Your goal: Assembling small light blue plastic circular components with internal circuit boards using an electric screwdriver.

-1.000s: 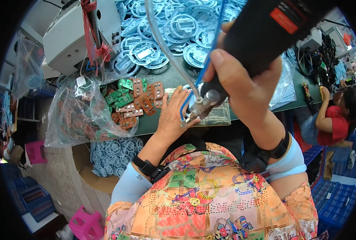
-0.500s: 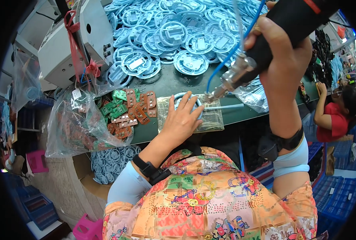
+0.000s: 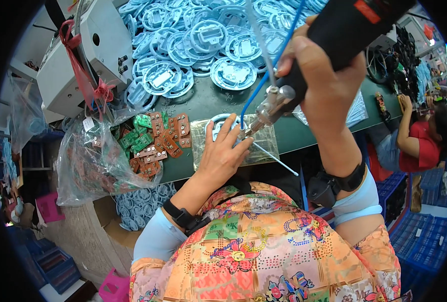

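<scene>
My left hand (image 3: 221, 153) rests with fingers apart over a round light-blue plastic part (image 3: 209, 132), holding it against a worn, film-covered pad (image 3: 264, 142). A thin light-blue stem (image 3: 277, 161) juts from under that hand toward the lower right. Wrapped round a black power screwdriver (image 3: 345, 35) is my right hand (image 3: 320, 83). The screwdriver's metal nose (image 3: 263, 111) slants down to the part beside my left fingers, with a blue tube (image 3: 266, 73) and a clear hose running along it. Its very tip is partly hidden, so I cannot see whether it touches.
A heap of light-blue round parts (image 3: 203, 38) covers the back of the green bench (image 3: 193, 103). Green and brown circuit boards (image 3: 158, 138) spill from a clear bag (image 3: 85, 161) at left, near a grey machine box (image 3: 82, 55). A co-worker (image 3: 419, 136) sits at far right.
The screwdriver has come left and down, its nose now at the part. The stem has swung from pointing right to pointing lower right. My left hand stays on the part.
</scene>
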The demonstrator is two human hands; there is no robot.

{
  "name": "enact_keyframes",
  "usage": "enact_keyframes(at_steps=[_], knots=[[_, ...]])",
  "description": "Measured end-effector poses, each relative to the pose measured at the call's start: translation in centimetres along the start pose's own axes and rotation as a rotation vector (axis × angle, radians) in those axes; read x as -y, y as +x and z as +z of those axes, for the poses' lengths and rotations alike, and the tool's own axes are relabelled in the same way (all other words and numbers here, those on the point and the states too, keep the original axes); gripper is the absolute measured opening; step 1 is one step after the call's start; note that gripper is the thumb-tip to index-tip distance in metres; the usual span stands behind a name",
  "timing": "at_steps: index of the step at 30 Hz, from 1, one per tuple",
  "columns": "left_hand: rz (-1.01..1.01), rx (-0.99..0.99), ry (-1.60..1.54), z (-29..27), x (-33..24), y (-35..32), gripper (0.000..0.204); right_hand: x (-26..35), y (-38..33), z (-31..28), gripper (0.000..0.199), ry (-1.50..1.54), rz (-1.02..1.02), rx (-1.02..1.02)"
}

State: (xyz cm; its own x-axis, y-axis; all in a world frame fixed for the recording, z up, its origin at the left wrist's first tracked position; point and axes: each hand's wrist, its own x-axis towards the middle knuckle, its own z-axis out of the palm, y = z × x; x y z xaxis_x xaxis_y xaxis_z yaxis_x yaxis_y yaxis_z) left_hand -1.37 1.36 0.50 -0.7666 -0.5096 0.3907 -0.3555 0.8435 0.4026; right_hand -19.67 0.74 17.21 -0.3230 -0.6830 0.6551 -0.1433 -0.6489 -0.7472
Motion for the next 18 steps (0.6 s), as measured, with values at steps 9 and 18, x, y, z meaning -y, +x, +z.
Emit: enact_keyframes(at_steps=[9, 18], knots=[[-0.006, 0.022, 0.032, -0.4, 0.4, -0.3, 0.042, 1.5, 3.1, 0.1, 0.019, -0.138, 0.056, -0.207], [-0.348, 0.082, 0.081, -3.7, 1.8, 0.1, 0.074, -1.1, 4.4, -4.4, 0.043, -0.479, -0.217, -0.127]])
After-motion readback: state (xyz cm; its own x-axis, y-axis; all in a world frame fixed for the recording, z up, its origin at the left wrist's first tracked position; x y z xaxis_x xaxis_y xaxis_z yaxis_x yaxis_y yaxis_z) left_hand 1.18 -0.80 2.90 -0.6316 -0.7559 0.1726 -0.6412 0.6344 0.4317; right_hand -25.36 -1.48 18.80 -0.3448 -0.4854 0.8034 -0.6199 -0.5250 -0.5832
